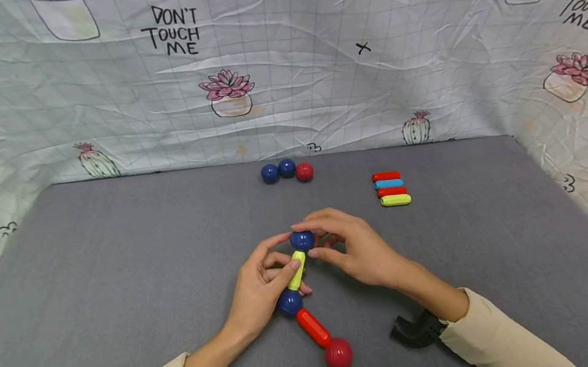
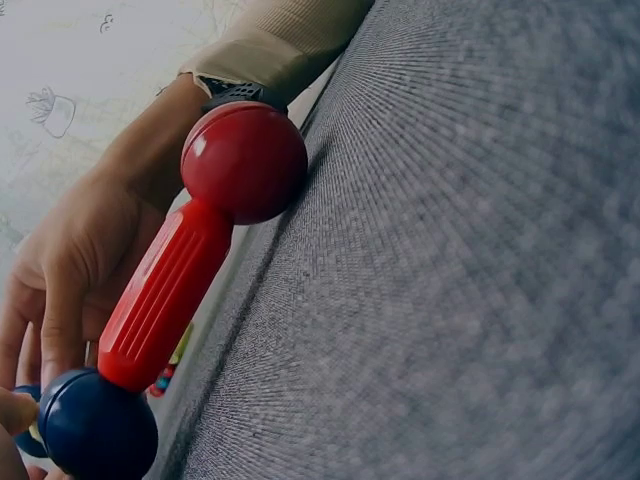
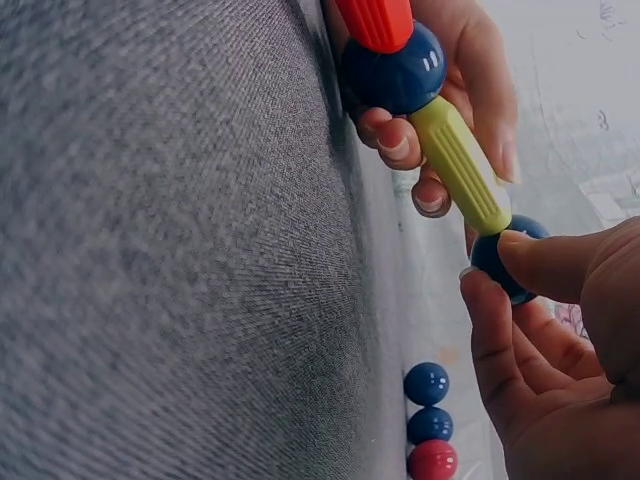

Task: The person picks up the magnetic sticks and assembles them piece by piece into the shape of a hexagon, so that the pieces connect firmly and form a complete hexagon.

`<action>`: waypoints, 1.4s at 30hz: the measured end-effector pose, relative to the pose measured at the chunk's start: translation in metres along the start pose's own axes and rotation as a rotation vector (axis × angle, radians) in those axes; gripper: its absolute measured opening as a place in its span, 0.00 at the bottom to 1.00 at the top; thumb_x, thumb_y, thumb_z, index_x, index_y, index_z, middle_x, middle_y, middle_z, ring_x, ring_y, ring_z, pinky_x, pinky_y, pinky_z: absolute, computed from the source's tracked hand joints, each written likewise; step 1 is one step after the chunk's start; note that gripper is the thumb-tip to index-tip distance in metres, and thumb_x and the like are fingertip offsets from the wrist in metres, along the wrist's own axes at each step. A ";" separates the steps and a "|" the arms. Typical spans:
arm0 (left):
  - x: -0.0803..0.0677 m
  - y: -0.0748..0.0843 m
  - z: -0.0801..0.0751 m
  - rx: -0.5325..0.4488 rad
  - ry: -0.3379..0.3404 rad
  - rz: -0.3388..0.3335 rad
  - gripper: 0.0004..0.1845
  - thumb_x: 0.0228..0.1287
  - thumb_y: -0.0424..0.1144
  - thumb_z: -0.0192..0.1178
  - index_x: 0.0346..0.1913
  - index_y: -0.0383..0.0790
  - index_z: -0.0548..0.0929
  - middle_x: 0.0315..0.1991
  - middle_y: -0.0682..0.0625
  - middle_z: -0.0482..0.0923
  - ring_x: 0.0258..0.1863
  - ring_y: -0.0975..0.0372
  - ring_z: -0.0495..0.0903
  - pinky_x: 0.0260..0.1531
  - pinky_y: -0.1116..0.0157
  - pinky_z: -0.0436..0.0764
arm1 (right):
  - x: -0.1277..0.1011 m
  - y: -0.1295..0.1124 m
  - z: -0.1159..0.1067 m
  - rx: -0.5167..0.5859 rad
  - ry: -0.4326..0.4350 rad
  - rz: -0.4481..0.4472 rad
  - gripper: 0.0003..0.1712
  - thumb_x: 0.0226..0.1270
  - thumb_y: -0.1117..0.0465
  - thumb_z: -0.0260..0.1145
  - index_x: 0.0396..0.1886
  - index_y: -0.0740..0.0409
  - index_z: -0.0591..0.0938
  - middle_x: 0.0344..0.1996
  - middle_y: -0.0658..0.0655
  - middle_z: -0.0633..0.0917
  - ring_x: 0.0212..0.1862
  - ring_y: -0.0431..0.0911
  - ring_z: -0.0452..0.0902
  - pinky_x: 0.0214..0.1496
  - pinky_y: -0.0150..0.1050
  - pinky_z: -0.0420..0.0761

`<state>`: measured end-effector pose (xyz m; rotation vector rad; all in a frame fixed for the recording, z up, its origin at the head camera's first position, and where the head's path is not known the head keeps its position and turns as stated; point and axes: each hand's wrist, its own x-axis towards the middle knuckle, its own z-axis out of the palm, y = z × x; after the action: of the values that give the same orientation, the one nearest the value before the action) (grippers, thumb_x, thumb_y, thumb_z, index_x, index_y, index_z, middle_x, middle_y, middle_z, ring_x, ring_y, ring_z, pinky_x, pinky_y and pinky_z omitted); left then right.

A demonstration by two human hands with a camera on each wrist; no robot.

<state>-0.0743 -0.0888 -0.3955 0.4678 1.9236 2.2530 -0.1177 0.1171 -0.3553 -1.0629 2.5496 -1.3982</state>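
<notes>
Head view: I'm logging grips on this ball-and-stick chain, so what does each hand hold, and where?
The right hand pinches the top blue ball; the left hand holds the yellow stick just below it.

Count of balls, rods and hands

Six balls point(image 1: 302, 240) showed: four blue and two red, three of them in a chain and three in a row point(image 1: 287, 171) at the back. Six rods point(image 1: 313, 327) showed: three red, two yellow and one blue, two in the chain and four stacked point(image 1: 391, 188) at the right. Two hands point(image 1: 256, 289) were in view.
</notes>
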 end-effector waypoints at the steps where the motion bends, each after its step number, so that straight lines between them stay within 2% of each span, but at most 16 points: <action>1: 0.000 0.000 0.000 -0.004 -0.001 -0.008 0.24 0.70 0.33 0.56 0.65 0.35 0.65 0.39 0.29 0.76 0.26 0.50 0.85 0.31 0.57 0.83 | 0.000 0.000 0.000 0.003 0.000 0.003 0.26 0.61 0.67 0.69 0.60 0.50 0.78 0.55 0.48 0.76 0.45 0.40 0.77 0.43 0.36 0.81; 10: -0.001 0.000 0.000 -0.021 -0.020 -0.017 0.24 0.70 0.34 0.56 0.67 0.37 0.65 0.37 0.28 0.74 0.26 0.49 0.84 0.30 0.56 0.83 | -0.001 -0.002 0.001 0.056 -0.001 0.021 0.25 0.61 0.66 0.68 0.59 0.50 0.78 0.51 0.49 0.79 0.43 0.38 0.80 0.45 0.35 0.81; 14: -0.001 0.000 0.000 -0.016 -0.023 -0.005 0.24 0.71 0.33 0.55 0.67 0.37 0.65 0.36 0.29 0.74 0.25 0.49 0.84 0.29 0.56 0.83 | -0.002 -0.002 -0.005 0.040 -0.006 0.015 0.24 0.62 0.66 0.68 0.58 0.52 0.79 0.49 0.50 0.81 0.44 0.38 0.80 0.46 0.35 0.81; 21: 0.000 0.001 0.001 -0.012 -0.005 0.002 0.25 0.70 0.33 0.56 0.67 0.38 0.65 0.34 0.31 0.74 0.24 0.49 0.84 0.29 0.54 0.83 | -0.012 0.007 -0.036 -0.105 0.058 0.038 0.23 0.59 0.67 0.70 0.55 0.52 0.80 0.44 0.53 0.83 0.43 0.39 0.80 0.44 0.37 0.81; 29: 0.001 0.001 -0.001 -0.030 0.002 0.008 0.25 0.68 0.32 0.57 0.65 0.38 0.62 0.34 0.29 0.72 0.23 0.47 0.83 0.28 0.52 0.83 | -0.035 0.030 -0.069 -0.272 0.142 0.032 0.25 0.52 0.73 0.73 0.51 0.55 0.82 0.45 0.52 0.82 0.42 0.42 0.80 0.42 0.37 0.81; 36: 0.002 0.000 -0.002 0.006 0.031 0.019 0.30 0.68 0.30 0.58 0.69 0.36 0.60 0.35 0.31 0.73 0.24 0.48 0.84 0.29 0.54 0.83 | -0.052 0.054 -0.088 -0.385 0.209 0.087 0.23 0.52 0.71 0.74 0.49 0.55 0.83 0.45 0.49 0.83 0.40 0.44 0.79 0.38 0.37 0.80; 42: 0.002 -0.001 -0.001 -0.008 0.055 0.031 0.27 0.67 0.30 0.58 0.67 0.36 0.63 0.36 0.31 0.72 0.24 0.46 0.83 0.28 0.56 0.83 | -0.063 0.068 -0.096 -0.452 0.260 0.136 0.22 0.52 0.68 0.75 0.48 0.54 0.84 0.42 0.52 0.83 0.33 0.43 0.75 0.31 0.34 0.75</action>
<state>-0.0768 -0.0894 -0.3964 0.4427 1.9452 2.3158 -0.1400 0.2480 -0.3669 -0.7642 3.1577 -1.0089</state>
